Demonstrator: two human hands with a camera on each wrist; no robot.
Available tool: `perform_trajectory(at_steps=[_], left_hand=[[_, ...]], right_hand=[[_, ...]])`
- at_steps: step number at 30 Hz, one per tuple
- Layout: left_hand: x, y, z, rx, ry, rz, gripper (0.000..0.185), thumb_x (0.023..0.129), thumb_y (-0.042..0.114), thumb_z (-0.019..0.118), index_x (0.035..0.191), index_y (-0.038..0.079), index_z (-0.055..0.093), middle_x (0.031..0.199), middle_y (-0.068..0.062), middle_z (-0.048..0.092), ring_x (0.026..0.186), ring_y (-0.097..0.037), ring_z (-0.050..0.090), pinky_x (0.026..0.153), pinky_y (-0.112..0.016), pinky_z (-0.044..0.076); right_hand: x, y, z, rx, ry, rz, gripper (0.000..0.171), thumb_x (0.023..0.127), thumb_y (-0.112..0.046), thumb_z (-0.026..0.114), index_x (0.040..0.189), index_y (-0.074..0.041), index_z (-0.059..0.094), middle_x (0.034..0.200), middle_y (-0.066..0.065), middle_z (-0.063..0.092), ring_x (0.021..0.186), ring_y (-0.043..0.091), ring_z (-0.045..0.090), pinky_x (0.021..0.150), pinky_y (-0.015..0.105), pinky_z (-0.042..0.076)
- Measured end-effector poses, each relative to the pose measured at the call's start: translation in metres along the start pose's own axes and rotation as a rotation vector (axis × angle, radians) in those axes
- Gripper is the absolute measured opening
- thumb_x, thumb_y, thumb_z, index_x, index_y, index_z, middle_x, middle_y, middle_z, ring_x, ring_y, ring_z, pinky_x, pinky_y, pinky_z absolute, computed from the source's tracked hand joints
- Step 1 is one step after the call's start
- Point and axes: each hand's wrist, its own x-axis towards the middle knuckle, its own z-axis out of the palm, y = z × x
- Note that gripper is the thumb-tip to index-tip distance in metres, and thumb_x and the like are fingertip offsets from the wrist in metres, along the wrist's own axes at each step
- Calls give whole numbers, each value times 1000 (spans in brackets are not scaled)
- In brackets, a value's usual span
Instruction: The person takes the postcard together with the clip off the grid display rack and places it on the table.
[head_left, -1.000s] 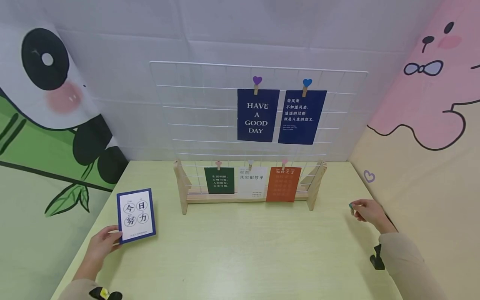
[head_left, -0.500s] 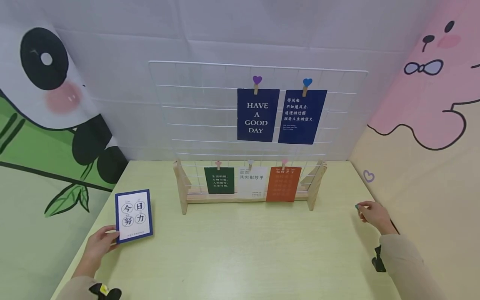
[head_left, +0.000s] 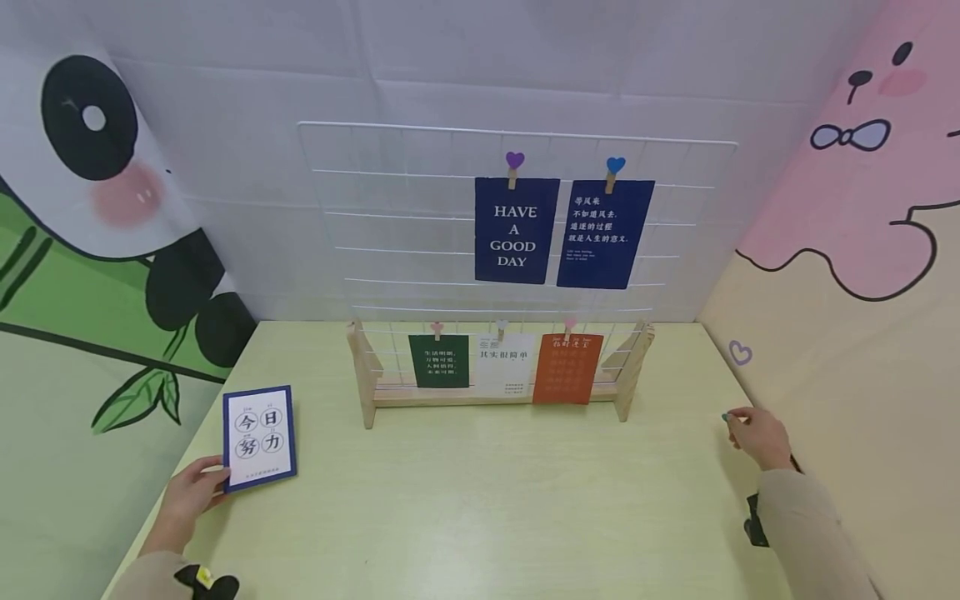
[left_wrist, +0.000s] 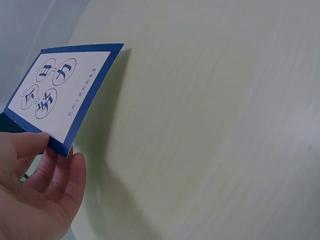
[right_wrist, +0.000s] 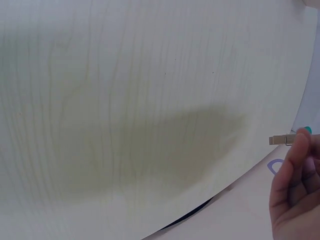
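At table edges | left hand point(head_left: 187, 497) pinches card point(head_left: 258, 437) | right hand point(right_wrist: 295, 195) pinches clothespin point(right_wrist: 281, 140), wood seen only wrist-view

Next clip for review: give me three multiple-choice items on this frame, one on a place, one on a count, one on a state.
1. Where is the orange card?
A. lower row, right end
B. upper row
C. flat on the table

2. How many cards hang on the wire grid?
A. three
B. five
C. seven

3. What is the left hand doing?
A. resting flat, holding nothing
B. pinching the blue-bordered card
C. gripping a clip

Answers:
1 A, it hangs rightmost beside the white card.
2 B, two are above and three below.
3 B, thumb and fingers pinch the card's corner in the left wrist view.
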Motion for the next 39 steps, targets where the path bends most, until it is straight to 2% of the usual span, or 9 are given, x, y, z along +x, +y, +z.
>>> perform_trajectory(at_steps=[3, 6, 16, 24, 27, 31, 34, 37, 39], left_hand=[[-18, 23, -3, -33, -35, -14, 43, 86, 12, 50, 119, -12, 38, 94, -22, 52, 66, -7, 53, 56, -26, 50], [-25, 32, -5, -30, -48, -21, 44, 85, 12, 51, 119, -13, 37, 94, -23, 52, 66, -7, 53, 59, -28, 51], [-25, 33, -5, -5, -32, -52, 42, 85, 7, 49, 119, -14, 37, 95, -25, 50, 64, -7, 51, 56, -28, 50], [-29, 35, -3, 22, 49, -30, 41, 83, 8, 50, 114, -17, 41, 85, -21, 54, 60, -5, 50, 54, -31, 50], [-30, 36, -1, 25, 68, -32, 42, 82, 10, 51, 114, -17, 42, 87, -23, 53, 60, -6, 50, 54, -31, 51], [-20, 27, 1, 33, 85, -84, 45, 85, 14, 48, 119, -14, 38, 105, -32, 43, 67, -15, 52, 51, -27, 50], [-3, 9, 3, 75, 106, -114, 47, 89, 21, 44, 123, -11, 36, 113, -32, 39, 80, -25, 51, 50, -22, 48], [13, -10, 4, 122, 124, -120, 52, 90, 29, 42, 125, -8, 35, 119, -31, 37, 93, -34, 47, 59, -27, 49], [20, -18, 5, 150, 133, -121, 56, 90, 35, 40, 127, -7, 35, 121, -31, 36, 99, -38, 44, 69, -36, 48]], right_hand=[[0, 1, 2, -12, -12, 10, 35, 90, -19, 42, 105, 11, 53, 62, 2, 58, 53, 15, 52, 51, 30, 37], [0, 3, 4, -7, -17, 21, 34, 90, -17, 42, 104, 12, 53, 62, 2, 58, 53, 15, 53, 50, 30, 38], [3, 15, 18, -71, -32, 50, 33, 89, -19, 43, 102, 8, 56, 59, -1, 57, 51, 14, 48, 47, 29, 36], [2, 17, 19, -86, -87, 86, 33, 88, -19, 44, 100, 9, 56, 59, -1, 56, 53, 14, 48, 50, 30, 36], [0, 16, 20, -94, -97, 99, 33, 87, -19, 44, 100, 9, 56, 59, -1, 57, 54, 14, 49, 50, 30, 37], [-2, 13, 21, -86, -106, 127, 33, 87, -19, 43, 100, 8, 56, 58, -1, 57, 55, 17, 49, 49, 31, 36], [-3, 12, 22, -73, -114, 158, 33, 88, -19, 43, 101, 8, 55, 58, -1, 57, 56, 18, 48, 49, 30, 35], [-4, 11, 23, -58, -122, 193, 34, 88, -19, 42, 104, 8, 54, 59, -1, 56, 56, 19, 48, 48, 29, 34], [-4, 11, 24, -49, -121, 217, 34, 87, -19, 42, 104, 8, 54, 59, -2, 56, 56, 19, 47, 48, 29, 33]])
